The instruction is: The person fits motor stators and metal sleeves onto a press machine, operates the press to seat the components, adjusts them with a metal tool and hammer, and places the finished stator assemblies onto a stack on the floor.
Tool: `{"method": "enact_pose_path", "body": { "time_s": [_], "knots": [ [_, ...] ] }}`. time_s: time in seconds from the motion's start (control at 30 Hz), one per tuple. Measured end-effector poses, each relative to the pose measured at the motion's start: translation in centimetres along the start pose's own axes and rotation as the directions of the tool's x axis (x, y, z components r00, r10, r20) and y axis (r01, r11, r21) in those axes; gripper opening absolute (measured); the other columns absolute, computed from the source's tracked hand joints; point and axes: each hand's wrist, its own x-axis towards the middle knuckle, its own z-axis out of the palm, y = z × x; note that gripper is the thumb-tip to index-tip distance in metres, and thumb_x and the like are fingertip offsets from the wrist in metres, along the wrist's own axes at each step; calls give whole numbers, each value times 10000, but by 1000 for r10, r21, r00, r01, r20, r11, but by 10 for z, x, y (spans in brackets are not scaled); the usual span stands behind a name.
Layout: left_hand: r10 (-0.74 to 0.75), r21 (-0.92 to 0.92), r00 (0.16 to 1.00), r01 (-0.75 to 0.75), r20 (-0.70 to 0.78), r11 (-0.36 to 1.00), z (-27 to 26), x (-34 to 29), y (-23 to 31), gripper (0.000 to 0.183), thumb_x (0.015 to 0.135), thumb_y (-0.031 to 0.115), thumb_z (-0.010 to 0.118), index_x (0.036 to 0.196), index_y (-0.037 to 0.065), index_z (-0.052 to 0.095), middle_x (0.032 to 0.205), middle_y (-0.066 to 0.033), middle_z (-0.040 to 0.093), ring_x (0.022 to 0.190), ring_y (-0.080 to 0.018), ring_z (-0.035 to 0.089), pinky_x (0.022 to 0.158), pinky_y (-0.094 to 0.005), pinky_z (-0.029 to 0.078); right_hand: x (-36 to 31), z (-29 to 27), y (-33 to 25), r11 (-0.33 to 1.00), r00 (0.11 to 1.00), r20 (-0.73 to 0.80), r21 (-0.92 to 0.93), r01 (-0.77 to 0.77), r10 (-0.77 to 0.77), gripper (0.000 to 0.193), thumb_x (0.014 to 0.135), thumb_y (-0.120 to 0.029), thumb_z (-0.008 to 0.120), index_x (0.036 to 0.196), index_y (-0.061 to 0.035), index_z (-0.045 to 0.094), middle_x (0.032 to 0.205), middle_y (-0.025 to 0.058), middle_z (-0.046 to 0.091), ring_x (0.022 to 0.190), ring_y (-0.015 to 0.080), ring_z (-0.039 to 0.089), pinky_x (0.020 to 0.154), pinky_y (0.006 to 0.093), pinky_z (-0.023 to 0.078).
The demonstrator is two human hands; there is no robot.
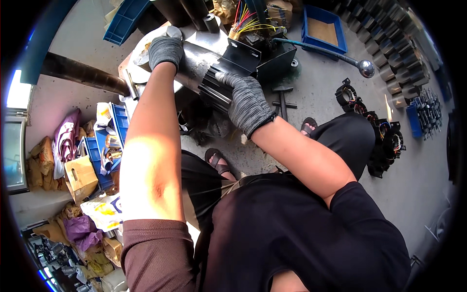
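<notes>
A smooth grey metal motor housing (195, 62) with black fins along its near right side lies across the bench in front of me. My left hand (166, 51), in a grey knitted glove, is closed over its far left end, its fingertips hidden. My right hand (247, 103), gloved alike, grips the finned side, with the thumb lying along the top of the fins. Just beyond it sits a black box-shaped part (242, 56). Red and yellow wires (249, 24) fan out behind that, beside a dark green machine base (277, 63).
A steel lever with a ball end (366, 68) juts out to the right. A hammer (283, 101) stands on the floor below it. A blue tray (325, 31), wired stator rings (374, 121) and rows of metal cylinders (384, 53) lie right. Blue bins (120, 119) and bags crowd the left.
</notes>
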Motion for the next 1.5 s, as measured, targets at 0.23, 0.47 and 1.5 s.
{"method": "enact_pose_path", "body": {
  "time_s": [0.23, 0.47, 1.5],
  "knots": [
    [-20, 53, 1000, 19, 23, 998, -9, -12, 27, 522, 912, 348, 493, 1223, -15, 702, 1306, -259, 653, 1253, -408, 612, 1092, -464, 451, -66, -1, -26, 987, 991, -137, -163, -9, -14, 237, 910, -145, 712, 1108, -19, 673, 1007, 136, 731, 918, 255, 734, 764, 401, 626],
    [102, 142, 994, -108, 48, 984, 11, 38, -18, 525, 987, 457, 459, 1334, 109, 645, 1412, -195, 590, 1318, -396, 535, 1122, -501, 391, -16, -88, -5, 967, 957, -170, 138, -212, 234, 329, 873, -119, 693, 1150, 26, 592, 1050, 209, 706, 923, 379, 728, 821, 525, 647],
    [-5, -106, 1000, 4, -13, 994, 1, 0, -26, 603, 1015, 493, 441, 1302, 15, 672, 1342, -250, 628, 1296, -392, 572, 1144, -450, 381, 69, -343, 92, -93, 881, -276, -938, -334, -384, 359, 774, -185, 768, 1087, -29, 689, 986, 207, 731, 936, 345, 717, 833, 424, 566]
  ]
}}
